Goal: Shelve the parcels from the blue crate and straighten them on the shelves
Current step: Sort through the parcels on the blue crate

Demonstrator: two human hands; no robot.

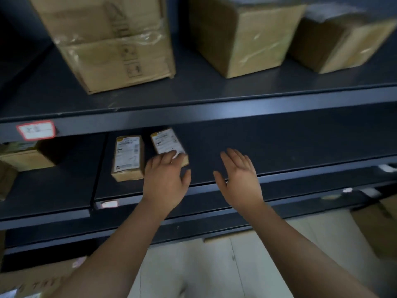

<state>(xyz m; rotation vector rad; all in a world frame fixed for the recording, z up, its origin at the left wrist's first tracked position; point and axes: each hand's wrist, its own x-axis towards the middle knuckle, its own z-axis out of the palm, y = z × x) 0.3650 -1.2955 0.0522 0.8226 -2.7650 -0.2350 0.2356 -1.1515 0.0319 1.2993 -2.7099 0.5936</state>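
Two small brown parcels with white labels lie side by side on the middle shelf (279,143). The left parcel (128,157) lies straight. The right parcel (166,143) is turned at an angle. My left hand (166,179) lies flat with its straight fingers resting on the near end of the angled parcel. My right hand (239,175) hovers over the bare shelf to the right, fingers straight, holding nothing. The blue crate is out of view.
Three large cardboard boxes (111,39) (242,33) (341,41) stand on the upper shelf. More boxes (23,155) sit at the far left of the middle shelf, beyond a vertical divider (98,168). Cardboard (32,280) shows on the lowest level. Pale floor (236,265) lies below.
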